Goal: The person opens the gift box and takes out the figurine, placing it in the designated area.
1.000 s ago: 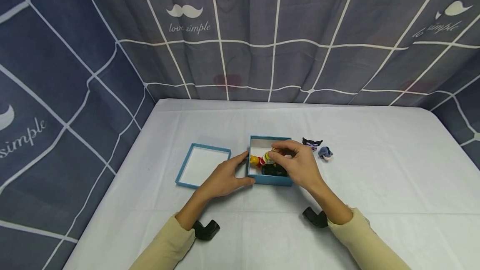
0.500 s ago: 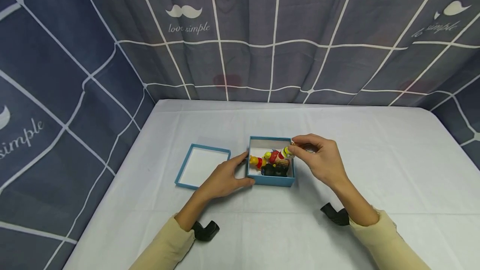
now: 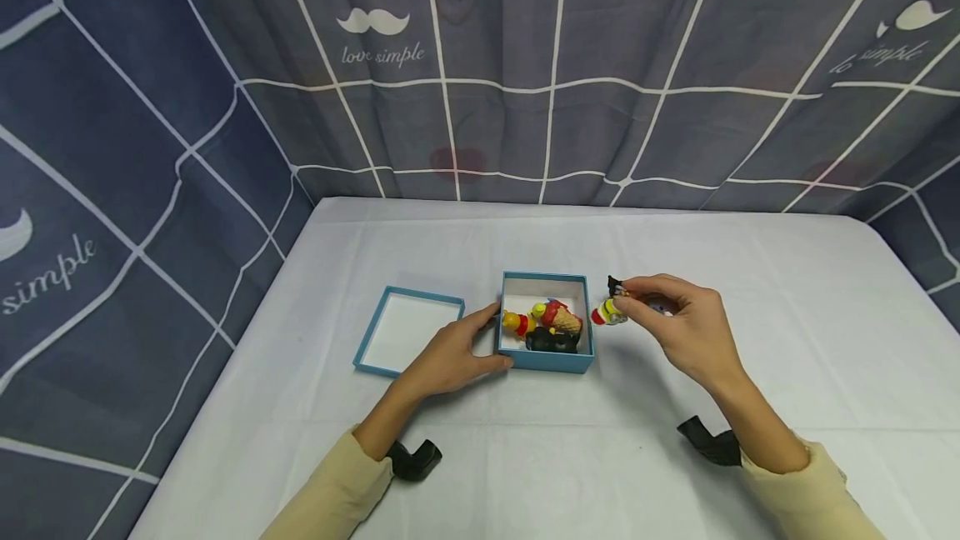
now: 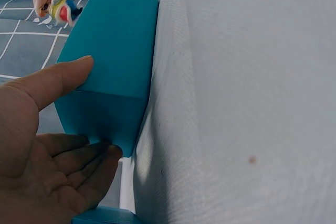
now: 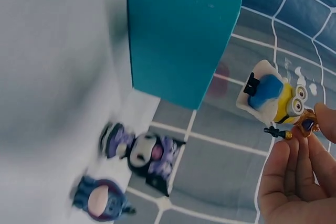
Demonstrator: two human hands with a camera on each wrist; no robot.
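My left hand (image 3: 452, 357) holds the left end of a blue-green box (image 3: 546, 363), thumb on its front face and fingers against its side. My right hand (image 3: 684, 319) pinches a Minion figurine (image 5: 283, 100) by its gold crown, just outside the box's right wall. The figurine has a white cape and hangs above the table, tilted. Inside the box lie a yellow-and-red figure (image 3: 517, 322), a red-topped ice cream cone toy (image 3: 566, 319) and a black object (image 3: 552, 342). Beyond the right hand stand a black-and-purple figurine (image 5: 149, 156) and a blue donkey-like one (image 5: 100, 199), partly hidden in the head view.
The box's lid (image 3: 411, 332), white inside with a blue-green rim, lies at the left of the box. A white cloth covers the table (image 3: 540, 473). A dark grey curtain (image 3: 495, 132) with white lines hangs along the back and sides.
My right hand has lifted the Minion figurine out of the box and carried it right, past the right wall. The left hand stays on the box.
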